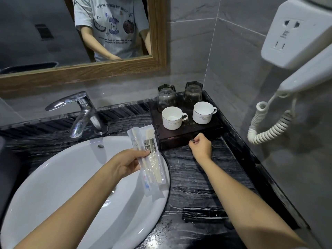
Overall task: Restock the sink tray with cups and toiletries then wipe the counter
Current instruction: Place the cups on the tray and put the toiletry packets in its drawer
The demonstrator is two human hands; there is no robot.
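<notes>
The bench (206,177) is polished black stone with pale veining, glossy and wet-looking. At its 1 o'clock corner sits a dark, matt wooden tray (186,133) bearing two glazed white ceramic cups (172,119) and two smoky clear glasses (166,97). The basin (71,177) is smooth glossy porcelain, the tap (80,112) mirror-bright chrome, the toiletry packets (149,159) crinkly clear plastic.

The tray (186,133) sits on the counter (206,177) in the corner, right of the sink (71,177). On the tray, two glasses (167,97) (193,93) stand at the back and two cups (172,118) (203,112) in front of them. The right hand (201,146) is at the tray's front edge. Left of the tray, over the sink, the left hand (129,162) holds the toiletry packets (149,159). The faucet (80,112) stands behind the sink, left of the tray.
</notes>
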